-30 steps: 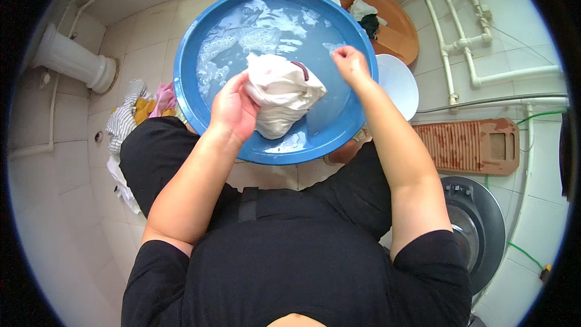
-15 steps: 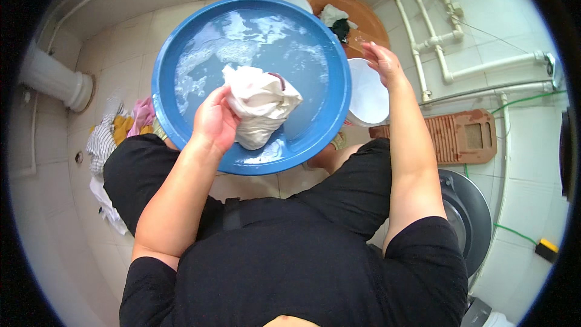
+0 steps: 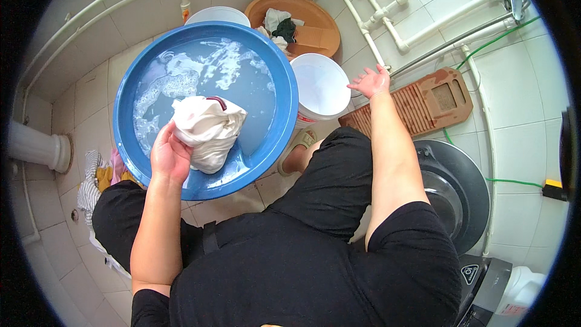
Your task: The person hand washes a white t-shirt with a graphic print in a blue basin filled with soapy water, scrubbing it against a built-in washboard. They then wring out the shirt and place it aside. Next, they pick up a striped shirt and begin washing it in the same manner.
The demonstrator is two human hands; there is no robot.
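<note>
Handling of a bunched white cloth (image 3: 209, 132) over a basin, seen from above. The cloth, marked by a strip of dark red trim, lay in the near half of the large blue basin (image 3: 290, 106), inside the rim; whether its underside met the water could not be told. The left hand (image 3: 171, 156) held it at its left edge, the fingers partly curled with their tips hidden by the folds, so the firmness of the grip could not be judged. The right hand (image 3: 371, 82) was empty, its fingers spread wide, beyond the basin's right side and near the white bucket (image 3: 324, 79) and the ribbed washboard (image 3: 417, 104). White foam (image 3: 175, 85) floated in the far and left parts of the water.

For sound practice, the one-handed hold seemed best kept low and well inside the rim, so that any drips fell back into the basin. A wet bundle probably hung heavy and slippery; a deeper grip taking in several folds would have suited it better than a pinch at one edge. The free hand appeared best placed beneath the sagging side before any squeezing or turning, with the trimmed part left uppermost as a guide to the cloth's orientation.
</note>
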